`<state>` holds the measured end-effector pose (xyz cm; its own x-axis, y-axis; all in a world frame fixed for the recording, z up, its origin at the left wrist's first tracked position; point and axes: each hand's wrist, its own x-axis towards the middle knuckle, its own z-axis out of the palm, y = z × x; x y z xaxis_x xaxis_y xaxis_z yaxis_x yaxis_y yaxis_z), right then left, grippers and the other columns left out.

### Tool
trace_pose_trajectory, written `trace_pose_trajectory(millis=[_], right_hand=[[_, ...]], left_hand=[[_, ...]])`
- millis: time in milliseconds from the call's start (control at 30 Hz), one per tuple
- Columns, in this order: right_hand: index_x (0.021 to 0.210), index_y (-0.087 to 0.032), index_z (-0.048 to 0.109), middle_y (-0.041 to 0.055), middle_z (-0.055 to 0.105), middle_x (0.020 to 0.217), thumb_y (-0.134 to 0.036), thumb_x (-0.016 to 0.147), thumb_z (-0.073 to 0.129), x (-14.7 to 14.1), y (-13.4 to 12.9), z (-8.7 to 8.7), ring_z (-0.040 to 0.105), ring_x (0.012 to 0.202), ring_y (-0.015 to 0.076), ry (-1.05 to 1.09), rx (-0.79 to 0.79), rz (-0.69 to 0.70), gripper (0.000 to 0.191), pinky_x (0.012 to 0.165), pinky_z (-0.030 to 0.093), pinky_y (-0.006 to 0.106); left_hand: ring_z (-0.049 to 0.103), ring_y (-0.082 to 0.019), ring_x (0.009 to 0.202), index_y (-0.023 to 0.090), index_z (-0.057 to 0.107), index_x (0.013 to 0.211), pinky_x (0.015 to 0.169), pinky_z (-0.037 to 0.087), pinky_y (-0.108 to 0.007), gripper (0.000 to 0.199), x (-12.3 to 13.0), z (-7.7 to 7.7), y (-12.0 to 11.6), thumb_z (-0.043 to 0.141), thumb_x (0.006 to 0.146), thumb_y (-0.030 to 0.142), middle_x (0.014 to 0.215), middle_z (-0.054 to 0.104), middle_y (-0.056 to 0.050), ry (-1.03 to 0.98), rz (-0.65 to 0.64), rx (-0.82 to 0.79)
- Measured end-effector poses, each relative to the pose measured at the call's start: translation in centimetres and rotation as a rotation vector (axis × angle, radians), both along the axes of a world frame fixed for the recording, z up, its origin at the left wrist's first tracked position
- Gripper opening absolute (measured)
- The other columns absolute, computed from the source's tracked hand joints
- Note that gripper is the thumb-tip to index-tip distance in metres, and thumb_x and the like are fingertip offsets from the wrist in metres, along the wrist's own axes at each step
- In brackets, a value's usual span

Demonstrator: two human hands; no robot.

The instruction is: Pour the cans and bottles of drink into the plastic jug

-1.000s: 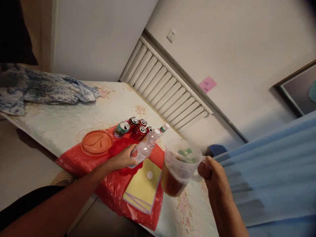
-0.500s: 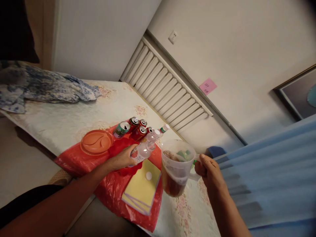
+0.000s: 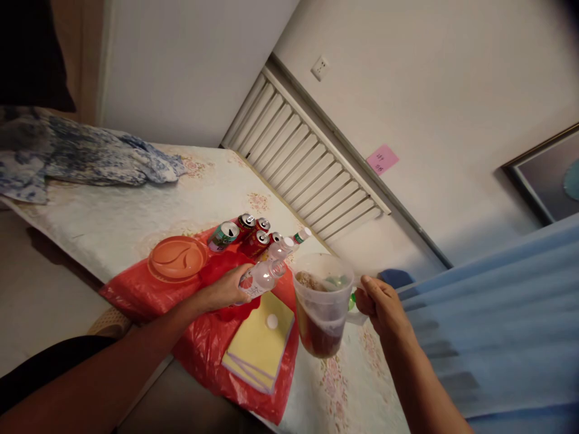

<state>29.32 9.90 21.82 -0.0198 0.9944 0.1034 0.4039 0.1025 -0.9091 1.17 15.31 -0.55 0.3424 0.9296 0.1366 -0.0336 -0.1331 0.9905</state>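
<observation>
My left hand [image 3: 230, 289] is closed around a clear plastic bottle [image 3: 260, 280], uncapped and tilted up toward the right. It is above a red scalloped dish [image 3: 212, 271]. In my right hand [image 3: 382, 304] is the handle of a translucent plastic pitcher [image 3: 323, 319], partly filled with a brown drink and tilted toward the bottle. The bottle mouth and the pitcher rim are apart. A white cap [image 3: 272, 321] lies on a folded yellow cloth [image 3: 257, 349] below them.
Several drink cans [image 3: 256, 242] and more bottles [image 3: 302, 235] stand behind the dish. An orange divided plate [image 3: 177, 259] rests on the red plastic sheet [image 3: 131, 289]. Patterned fabric [image 3: 99, 154] lies at left; a radiator [image 3: 298, 150] runs along the wall.
The pitcher has shifted slightly left and its tilt has changed a little. My left hand and the bottle have stayed almost still.
</observation>
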Motion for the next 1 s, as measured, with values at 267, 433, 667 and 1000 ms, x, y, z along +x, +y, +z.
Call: trace_pose_trajectory(millis=[267,433,667,1000], right_hand=[[0.052,-0.021,0.037,-0.0097,0.027,0.045,-0.064,0.072,0.076,-0.1,0.6,0.5,0.017,0.041,0.0037,-0.007,-0.051,-0.005,0.061,0.039,0.014,0.020],[0.052,-0.022,0.036,-0.0101,0.026,0.045,-0.065,0.070,0.076,-0.8,0.7,1.1,0.018,0.041,0.0038,-0.048,-0.068,-0.003,0.061,0.040,0.014,0.020],[0.052,-0.022,0.037,-0.0101,0.027,0.045,-0.068,0.069,0.075,-1.5,0.9,1.7,0.019,0.040,0.0038,-0.119,-0.086,0.004,0.062,0.040,0.015,0.021],[0.053,-0.023,0.036,-0.0102,0.027,0.046,-0.066,0.070,0.075,-1.6,1.1,1.9,0.019,0.041,0.0043,-0.140,-0.099,0.016,0.060,0.040,0.015,0.021]], left_hand=[[0.062,-0.022,0.089,0.019,0.051,0.120,0.067,0.046,-0.026,0.065,0.1,-0.2,0.1,0.060,0.055,0.015,0.106,0.063,-0.005,-0.030,0.001,-0.008],[0.062,-0.022,0.091,0.019,0.050,0.120,0.068,0.046,-0.026,0.066,0.1,-0.3,0.1,0.059,0.055,0.014,0.109,0.063,-0.006,-0.031,0.007,-0.008],[0.063,-0.022,0.090,0.020,0.049,0.123,0.065,0.046,-0.025,0.068,0.1,-0.3,0.0,0.060,0.056,0.015,0.110,0.064,-0.006,-0.021,0.005,-0.025],[0.063,-0.022,0.086,0.019,0.049,0.121,0.061,0.045,-0.025,0.066,-0.1,0.4,-0.3,0.061,0.056,0.014,0.104,0.065,-0.005,-0.025,-0.001,-0.054]])
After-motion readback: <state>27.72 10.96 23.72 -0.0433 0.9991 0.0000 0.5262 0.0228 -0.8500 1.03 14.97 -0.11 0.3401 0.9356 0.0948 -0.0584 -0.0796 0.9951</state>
